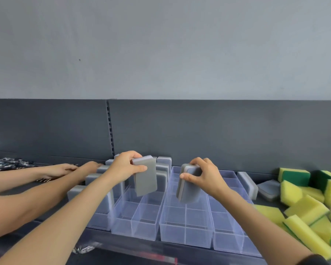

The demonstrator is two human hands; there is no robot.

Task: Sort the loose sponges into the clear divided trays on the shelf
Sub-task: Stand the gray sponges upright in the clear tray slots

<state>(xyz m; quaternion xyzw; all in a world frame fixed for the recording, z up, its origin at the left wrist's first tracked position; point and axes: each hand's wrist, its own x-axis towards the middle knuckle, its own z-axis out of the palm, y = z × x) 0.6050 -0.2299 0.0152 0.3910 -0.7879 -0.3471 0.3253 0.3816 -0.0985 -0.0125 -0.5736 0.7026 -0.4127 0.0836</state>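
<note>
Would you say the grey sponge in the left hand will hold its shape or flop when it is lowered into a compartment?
Probably fairly firm: the grey sponge hangs straight below the left hand, pinched only at its top. Likely light, since fingertips alone carry it. Identical sponges stand on edge in the tray.

Shop aisle: slotted shelf upright, stocked sponges, clear trays.

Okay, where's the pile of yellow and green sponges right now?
The yellow-and-green sponges lie heaped at the shelf's far right, beyond the clear divided trays and two loose grey sponges.
</note>
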